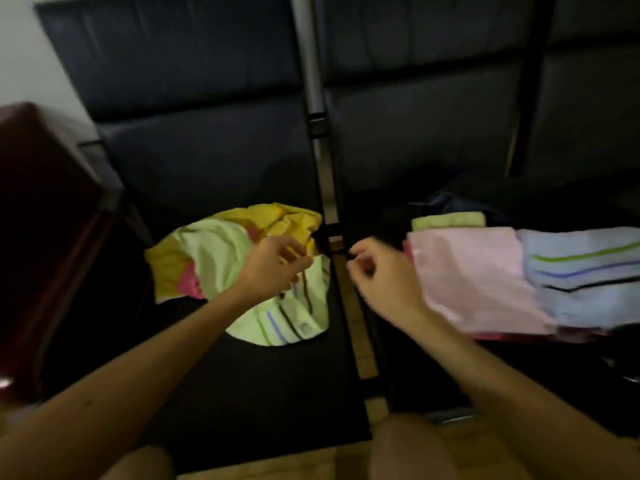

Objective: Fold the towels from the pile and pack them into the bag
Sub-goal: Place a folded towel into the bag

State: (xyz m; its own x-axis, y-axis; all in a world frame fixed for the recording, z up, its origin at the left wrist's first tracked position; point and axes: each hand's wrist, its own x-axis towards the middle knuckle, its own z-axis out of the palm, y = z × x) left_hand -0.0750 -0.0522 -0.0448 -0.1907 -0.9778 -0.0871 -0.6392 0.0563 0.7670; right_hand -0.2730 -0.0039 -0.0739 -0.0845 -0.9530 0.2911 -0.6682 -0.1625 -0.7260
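Observation:
A loose pile of towels (242, 258) lies on the left dark seat: a yellow one at the back, a pale green striped one in front, some pink showing. My left hand (273, 266) hovers over the pile's right side with loosely curled fingers, right by the pale green towel; blur hides any contact. My right hand (377, 271) is in the air over the gap between the seats, fingers loosely curled, holding nothing. On the right seat lie folded towels: a pink one (467, 275), a light blue striped one (588, 271) and a small pale green one (450, 220), on a dark bag (450, 200) that is hard to make out.
A metal divider (323, 168) runs between the two black padded seats (207, 161). A dark brown cabinet (41, 209) stands at the left. My knees (412, 448) and a strip of wooden floor show at the bottom edge.

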